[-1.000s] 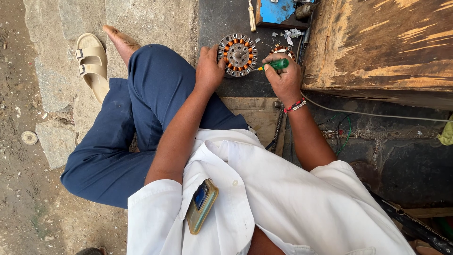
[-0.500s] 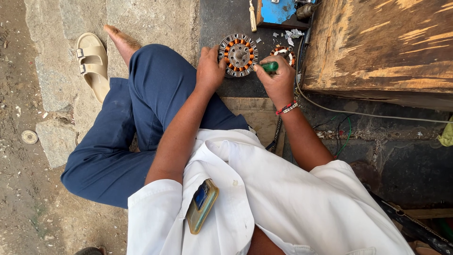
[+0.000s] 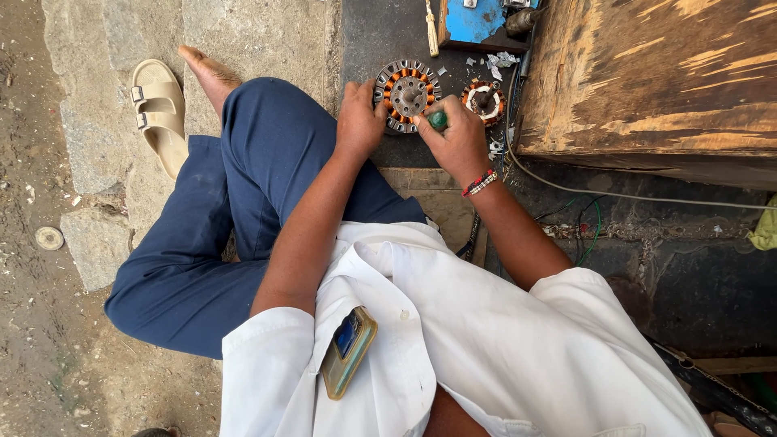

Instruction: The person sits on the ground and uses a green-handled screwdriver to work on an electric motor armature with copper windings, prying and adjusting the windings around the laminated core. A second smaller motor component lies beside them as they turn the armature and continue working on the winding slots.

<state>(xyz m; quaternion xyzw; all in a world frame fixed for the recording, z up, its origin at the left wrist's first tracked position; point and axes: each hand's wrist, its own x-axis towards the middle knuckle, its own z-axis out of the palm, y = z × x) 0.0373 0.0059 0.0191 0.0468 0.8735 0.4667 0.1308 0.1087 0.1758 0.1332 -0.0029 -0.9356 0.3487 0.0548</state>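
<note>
**Operator:** Down on the dark slab [image 3: 388,32] in front of me, going by size: the big worn wooden box [image 3: 647,81] fills the right side, then a blue metal block [image 3: 477,20] at the top edge, then the wound stator [image 3: 407,93] I'm working on, then a smaller wound core [image 3: 484,101] just beside it to the right.

**Observer:** Where exactly is the stator, and what are your hands doing?

**Operator:** It lies flat on the slab, close to my knee. My left hand [image 3: 358,121] is curled against its left rim, fingers clamped on the edge to steady it. My right hand [image 3: 457,142] is closed around a green-handled tool [image 3: 437,120] at the stator's lower right rim. The tip is hidden under my fingers, so I can't say where it touches.

**Observer:** How do you reckon it will handle?

**Operator:** I judge it heavy for its size and quite stiff: a stack of steel plates with copper coils. The outer toothed ring looks like the safe place to grip. The orange windings and thin wire are the fragile part, easy to nick, so I'd keep fingers and tool off them. The bare metal rim may be slick, so a firm pinch across the edge seems wise.

**Observer:** Anything smaller nearby?

**Operator:** Paper scraps [image 3: 502,61] and a pale cable [image 3: 566,184].
</note>
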